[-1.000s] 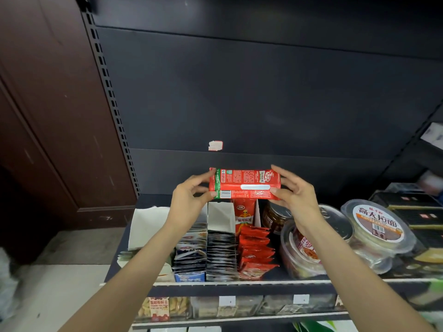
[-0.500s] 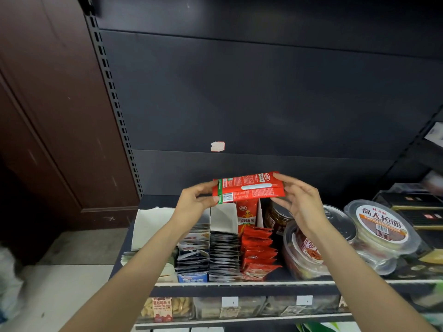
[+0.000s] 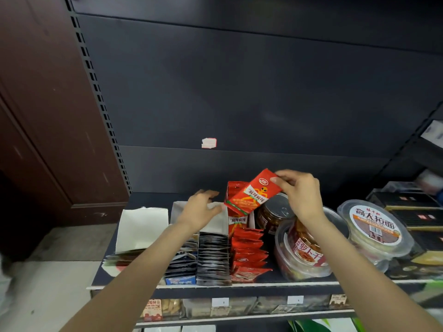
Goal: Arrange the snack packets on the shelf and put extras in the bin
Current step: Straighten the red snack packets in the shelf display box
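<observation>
Head view: red snack packet (image 3: 250,192) pinched at top corner by right hand (image 3: 300,194), tilted above red display box (image 3: 237,220) on shelf (image 3: 239,285). Left hand (image 3: 200,208) loose, holding nothing, resting on white box flap (image 3: 217,220). Packet best turned upright, slid behind red row (image 3: 248,254). Black sachets (image 3: 212,256) filed in neighbouring box.

Both forearms are bare and extend forward and upward from the lower edge of view. Left hand (image 3: 201,208): fingers spread and roughly straight, palm away from camera, gripping nothing. Right hand (image 3: 300,192): raised slightly higher, thumb and fingertips pinching the upper corner of a red packet (image 3: 251,194), wrist bent.
</observation>
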{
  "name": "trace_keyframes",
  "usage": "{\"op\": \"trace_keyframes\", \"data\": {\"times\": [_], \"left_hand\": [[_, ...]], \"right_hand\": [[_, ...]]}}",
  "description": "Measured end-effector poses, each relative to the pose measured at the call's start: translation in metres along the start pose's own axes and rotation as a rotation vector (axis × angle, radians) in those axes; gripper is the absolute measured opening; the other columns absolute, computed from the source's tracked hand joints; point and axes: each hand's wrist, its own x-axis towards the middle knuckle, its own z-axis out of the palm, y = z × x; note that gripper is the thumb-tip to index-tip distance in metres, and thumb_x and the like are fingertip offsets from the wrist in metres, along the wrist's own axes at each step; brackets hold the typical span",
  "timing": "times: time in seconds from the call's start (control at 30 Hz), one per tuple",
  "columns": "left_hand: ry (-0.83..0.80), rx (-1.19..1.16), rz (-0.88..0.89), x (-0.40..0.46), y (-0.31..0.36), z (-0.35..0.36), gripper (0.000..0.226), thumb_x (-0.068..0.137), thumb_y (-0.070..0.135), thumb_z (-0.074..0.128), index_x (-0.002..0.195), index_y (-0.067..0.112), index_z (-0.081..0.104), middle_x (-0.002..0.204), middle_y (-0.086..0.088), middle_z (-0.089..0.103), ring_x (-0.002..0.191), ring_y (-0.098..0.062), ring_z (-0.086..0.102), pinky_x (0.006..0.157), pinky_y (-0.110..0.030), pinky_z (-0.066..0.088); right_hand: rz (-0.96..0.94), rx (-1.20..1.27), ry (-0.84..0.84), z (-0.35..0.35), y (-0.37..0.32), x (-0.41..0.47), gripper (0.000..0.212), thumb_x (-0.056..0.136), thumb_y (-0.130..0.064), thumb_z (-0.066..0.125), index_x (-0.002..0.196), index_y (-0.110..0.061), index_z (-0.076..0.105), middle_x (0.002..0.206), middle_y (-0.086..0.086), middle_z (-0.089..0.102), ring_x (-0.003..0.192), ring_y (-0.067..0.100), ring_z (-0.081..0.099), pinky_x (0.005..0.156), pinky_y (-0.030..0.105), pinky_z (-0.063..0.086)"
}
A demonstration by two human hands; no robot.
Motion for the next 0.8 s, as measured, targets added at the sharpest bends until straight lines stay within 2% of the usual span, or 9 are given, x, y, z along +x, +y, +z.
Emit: {"op": "trace_keyframes", "data": {"times": [0.1,0.2,0.33,0.43,0.53,0.67,0.73,0.8], "left_hand": [[-0.077,0.262,0.014,0.010,-0.007,0.010,0.074,0.082,0.050,0.064,0.144,0.021,0.035,0.147,-0.004,0.038,0.137,-0.024,0.031,0.111,-0.037,0.030],[-0.139,0.444,0.023,0.016,-0.007,0.014,0.084,0.077,0.062,0.062,0.145,0.024,0.032,0.151,0.000,0.032,0.138,-0.025,0.027,0.111,-0.041,0.027],[-0.171,0.447,0.005,0.019,-0.007,0.019,0.077,0.075,0.062,0.064,0.138,0.025,0.041,0.143,-0.001,0.042,0.132,-0.026,0.036,0.106,-0.039,0.031],[-0.160,0.451,0.003,0.021,-0.009,0.022,0.072,0.077,0.057,0.066,0.137,0.026,0.042,0.140,-0.001,0.045,0.130,-0.026,0.039,0.107,-0.038,0.029],[-0.138,0.455,0.009,0.021,-0.010,0.023,0.071,0.077,0.055,0.066,0.137,0.028,0.042,0.139,0.000,0.047,0.128,-0.025,0.041,0.106,-0.036,0.029],[-0.137,0.457,-0.008,0.023,-0.011,0.025,0.071,0.075,0.057,0.067,0.136,0.029,0.043,0.136,0.000,0.049,0.127,-0.024,0.042,0.105,-0.037,0.030],[-0.138,0.460,-0.011,0.023,-0.011,0.024,0.070,0.075,0.056,0.067,0.135,0.029,0.043,0.136,0.000,0.049,0.127,-0.024,0.042,0.105,-0.037,0.031],[-0.139,0.456,-0.015,0.022,-0.011,0.024,0.070,0.076,0.056,0.067,0.136,0.029,0.042,0.136,0.000,0.049,0.127,-0.023,0.042,0.106,-0.038,0.030]], "right_hand": [[-0.018,-0.093,-0.056,0.004,0.010,0.005,0.018,0.087,-0.026,0.065,0.099,-0.014,0.071,0.096,0.001,0.072,0.091,0.014,0.065,0.076,0.032,0.053],[-0.081,-0.166,-0.110,0.012,0.016,0.006,0.019,0.087,-0.026,0.064,0.101,-0.014,0.071,0.099,0.002,0.072,0.093,0.017,0.067,0.078,0.038,0.054],[-0.136,-0.198,-0.110,0.011,0.017,0.014,0.020,0.088,-0.023,0.064,0.102,-0.010,0.070,0.100,0.006,0.072,0.092,0.021,0.067,0.076,0.037,0.054],[-0.147,-0.153,-0.120,0.004,0.017,0.020,0.020,0.087,-0.019,0.065,0.101,-0.006,0.070,0.101,0.008,0.071,0.091,0.020,0.066,0.075,0.029,0.051],[-0.107,-0.114,-0.228,0.009,0.021,0.021,0.021,0.087,-0.020,0.065,0.103,-0.008,0.070,0.100,0.007,0.071,0.090,0.016,0.065,0.077,0.030,0.053],[-0.102,-0.183,-0.420,0.033,0.027,0.022,0.019,0.089,-0.021,0.062,0.107,-0.019,0.067,0.107,0.002,0.068,0.097,0.014,0.063,0.084,0.034,0.054],[-0.089,-0.200,-0.442,0.045,0.028,0.018,0.022,0.090,-0.015,0.060,0.110,-0.019,0.065,0.110,0.000,0.066,0.099,0.013,0.063,0.084,0.028,0.052],[-0.067,-0.217,-0.440,0.054,0.030,0.014,0.020,0.089,-0.013,0.061,0.108,-0.018,0.064,0.109,0.000,0.066,0.099,0.014,0.063,0.083,0.027,0.052]]}}
